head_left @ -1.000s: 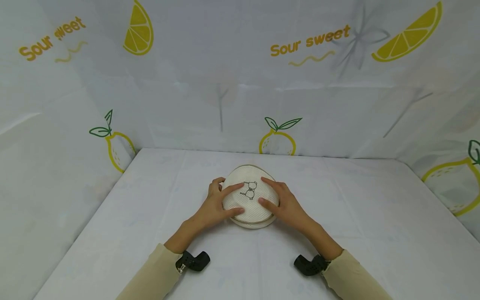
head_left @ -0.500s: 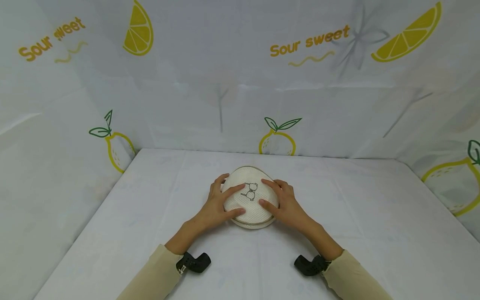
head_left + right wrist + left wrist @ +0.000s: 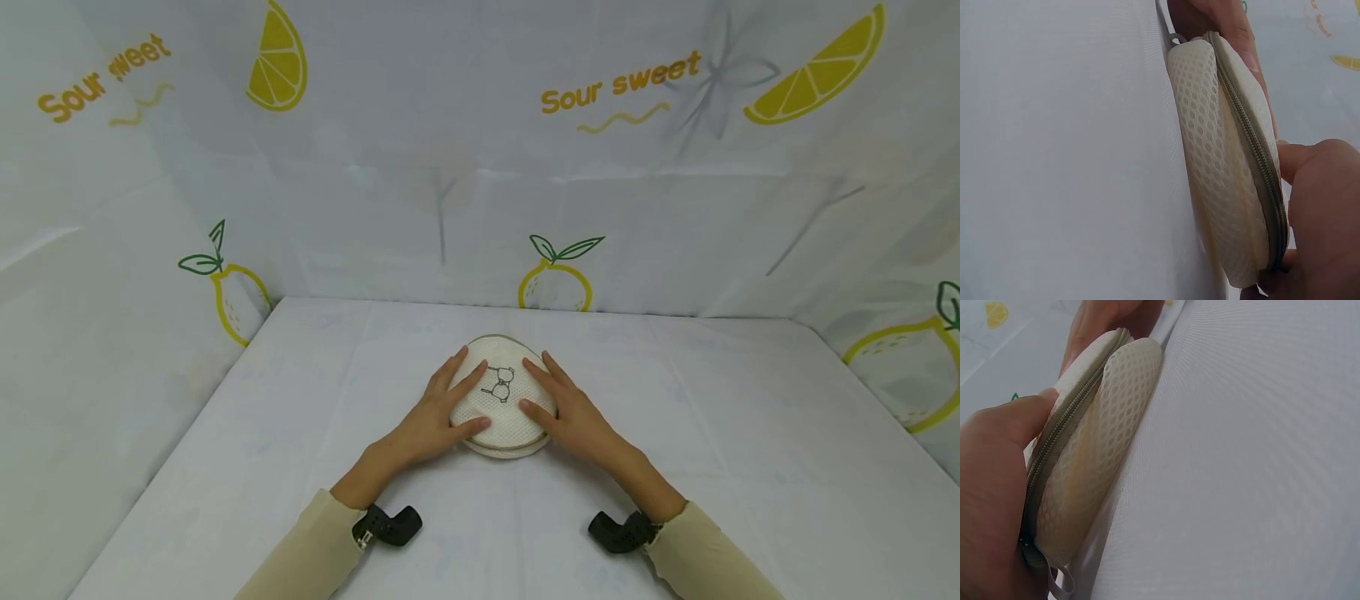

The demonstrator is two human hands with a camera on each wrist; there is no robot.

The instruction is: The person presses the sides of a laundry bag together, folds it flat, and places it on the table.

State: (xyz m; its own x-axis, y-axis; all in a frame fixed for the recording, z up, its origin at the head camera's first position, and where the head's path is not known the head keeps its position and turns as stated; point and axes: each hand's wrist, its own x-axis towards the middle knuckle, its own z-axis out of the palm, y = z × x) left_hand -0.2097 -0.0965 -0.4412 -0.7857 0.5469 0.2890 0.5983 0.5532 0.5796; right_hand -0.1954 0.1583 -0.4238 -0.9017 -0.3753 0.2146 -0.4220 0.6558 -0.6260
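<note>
Fingers straight and spread: your left hand (image 3: 431,421) and right hand (image 3: 572,417) lie flat on the mesh zip pouch (image 3: 501,407), one on each flank, clamped on nothing, thumbs resting on its near side. The pouch sits at the middle of the white table cloth (image 3: 712,467), dome up, printed side showing. From the wrist views, that honeycomb mesh (image 3: 1210,156) looks padded, light and springy, likely to give under pressure, not slip. The zipper seam (image 3: 1060,434) round the rim looks the firmest line; take hold there, either side.
</note>
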